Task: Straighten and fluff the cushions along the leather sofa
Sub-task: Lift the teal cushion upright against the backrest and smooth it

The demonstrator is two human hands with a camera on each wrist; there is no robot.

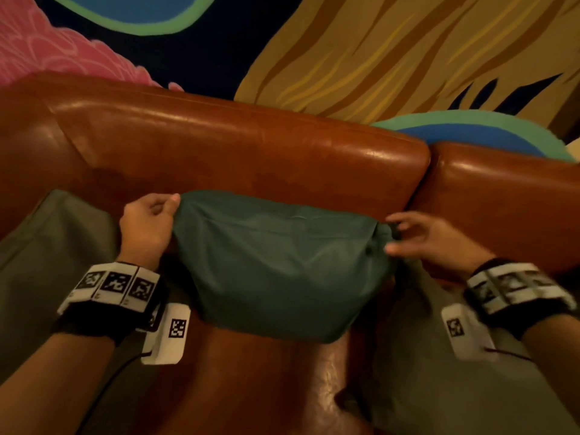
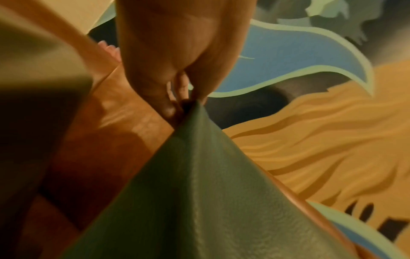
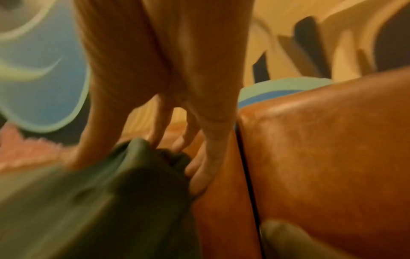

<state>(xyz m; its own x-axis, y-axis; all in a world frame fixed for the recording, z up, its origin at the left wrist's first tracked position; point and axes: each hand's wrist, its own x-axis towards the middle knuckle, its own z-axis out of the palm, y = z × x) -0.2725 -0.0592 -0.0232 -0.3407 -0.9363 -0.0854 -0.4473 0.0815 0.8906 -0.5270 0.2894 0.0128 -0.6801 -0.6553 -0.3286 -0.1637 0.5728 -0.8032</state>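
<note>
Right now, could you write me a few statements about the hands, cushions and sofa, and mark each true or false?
1. The left hand pinches a corner of the teal cushion. True.
2. The sofa is black fabric. False: it is brown leather.
3. An olive cushion lies left of the teal one. True.
4. The right hand rests on the backrest top. False: it is at the teal cushion's right end.
5. The wall is plain white. False: it is painted in colours.
</note>
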